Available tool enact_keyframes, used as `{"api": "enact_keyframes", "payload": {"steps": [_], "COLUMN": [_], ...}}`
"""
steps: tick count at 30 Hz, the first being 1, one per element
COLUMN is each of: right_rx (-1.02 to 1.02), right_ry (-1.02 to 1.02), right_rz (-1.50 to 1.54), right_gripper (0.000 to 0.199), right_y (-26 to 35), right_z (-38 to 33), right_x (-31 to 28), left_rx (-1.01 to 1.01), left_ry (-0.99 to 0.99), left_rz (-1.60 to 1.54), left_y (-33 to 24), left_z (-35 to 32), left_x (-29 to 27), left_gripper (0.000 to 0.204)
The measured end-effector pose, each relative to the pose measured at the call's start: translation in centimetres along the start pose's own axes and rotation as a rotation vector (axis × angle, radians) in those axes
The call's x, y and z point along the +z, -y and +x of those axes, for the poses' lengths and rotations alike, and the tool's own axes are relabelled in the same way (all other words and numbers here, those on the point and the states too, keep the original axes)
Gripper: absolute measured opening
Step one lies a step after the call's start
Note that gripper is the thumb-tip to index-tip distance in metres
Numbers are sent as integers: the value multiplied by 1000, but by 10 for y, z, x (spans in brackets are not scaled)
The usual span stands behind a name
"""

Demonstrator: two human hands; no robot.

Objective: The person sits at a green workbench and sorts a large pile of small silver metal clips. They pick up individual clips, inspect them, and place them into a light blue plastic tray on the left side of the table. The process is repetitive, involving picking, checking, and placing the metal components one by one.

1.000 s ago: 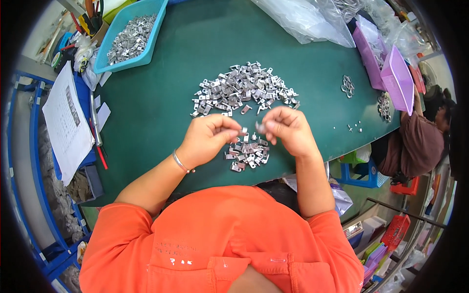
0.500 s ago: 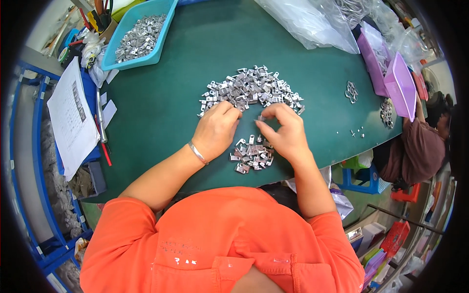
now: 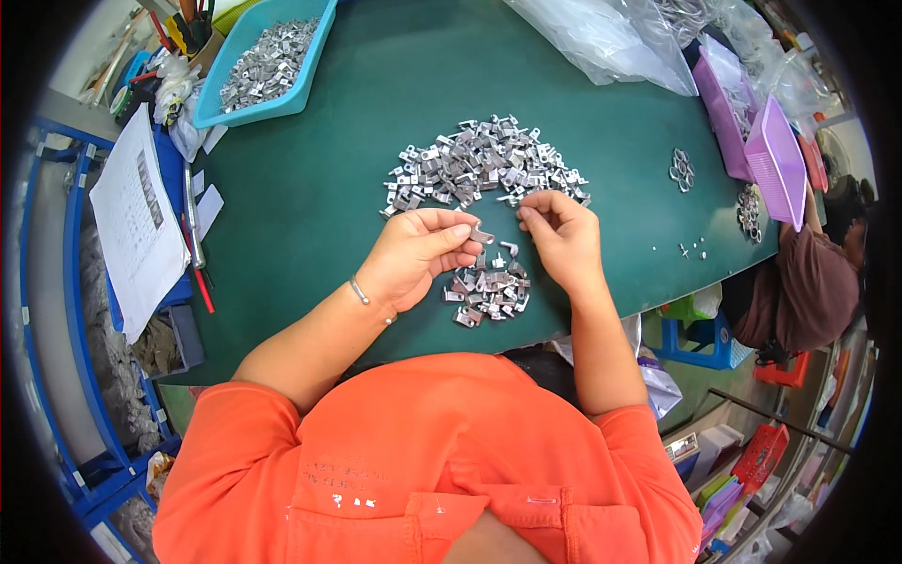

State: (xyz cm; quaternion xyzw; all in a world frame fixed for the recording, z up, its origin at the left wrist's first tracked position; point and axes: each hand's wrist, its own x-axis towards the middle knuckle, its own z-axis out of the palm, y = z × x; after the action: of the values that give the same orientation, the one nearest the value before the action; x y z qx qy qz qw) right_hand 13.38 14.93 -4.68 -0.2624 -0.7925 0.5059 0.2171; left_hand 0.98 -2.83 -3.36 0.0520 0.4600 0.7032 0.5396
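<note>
Head view, table edges: the green table [image 3: 310,188] runs from the blue tray at the far left to the purple baskets at the right; its near edge curves just in front of the person's orange shirt [image 3: 423,451].
Head view, open room: bare green surface lies left of the left hand and between the large pile and the blue tray; a further bare strip lies right of the right hand, with a few tiny loose bits on it.
Left hand [image 3: 413,258]: fingers curled, thumb and forefinger pinching one small metal part [image 3: 482,235] at the fingertips; a thin bracelet sits on the wrist.
Right hand [image 3: 562,240]: fingers bent together, tips pointing toward the left hand; whether they grip anything cannot be told.
Held part position: between the two hands, above the small pile, clear of the table.
Small pile of metal parts [image 3: 487,289]: lies on the table just below and between both hands, near the table's near edge.
Large pile of metal parts [image 3: 479,169]: just beyond the fingertips, touching neither hand clearly.
Blue tray [image 3: 272,103]: far left, holds more metal parts.
Purple baskets [image 3: 775,155]: far right edge.
Paper sheet [image 3: 136,221]: off the table's left edge.
</note>
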Motion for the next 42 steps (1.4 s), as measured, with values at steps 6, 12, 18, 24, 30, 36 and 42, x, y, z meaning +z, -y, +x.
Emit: {"api": "enact_keyframes", "payload": {"steps": [6, 12, 18, 24, 30, 36, 42], "right_rx": [-314, -383, -201, -198, -343, -310, -210], "right_ry": [-34, -16, 20, 365, 25, 19, 71], "right_rz": [-257, -415, -233, 47, -313, -572, -294], "right_gripper": [20, 13, 17, 9, 7, 16, 10], "right_y": [4, 0, 4, 5, 15, 14, 14], "right_z": [-1, 0, -7, -18, 1, 13, 6], "right_x": [10, 14, 4, -23, 10, 37, 15], "left_rx": [-11, 518, 939, 301, 131, 524, 956], "left_ry": [46, 123, -118, -61, -32, 181, -68], "left_rz": [251, 1128, 1430, 566, 234, 1176, 1374], "left_y": [-2, -1, 1, -2, -9, -3, -5], "left_z": [-1, -10, 23, 19, 7, -17, -1], "left_x": [1, 1, 2, 2, 2, -2, -3], "left_gripper": [15, 11, 18, 8, 11, 8, 26]}}
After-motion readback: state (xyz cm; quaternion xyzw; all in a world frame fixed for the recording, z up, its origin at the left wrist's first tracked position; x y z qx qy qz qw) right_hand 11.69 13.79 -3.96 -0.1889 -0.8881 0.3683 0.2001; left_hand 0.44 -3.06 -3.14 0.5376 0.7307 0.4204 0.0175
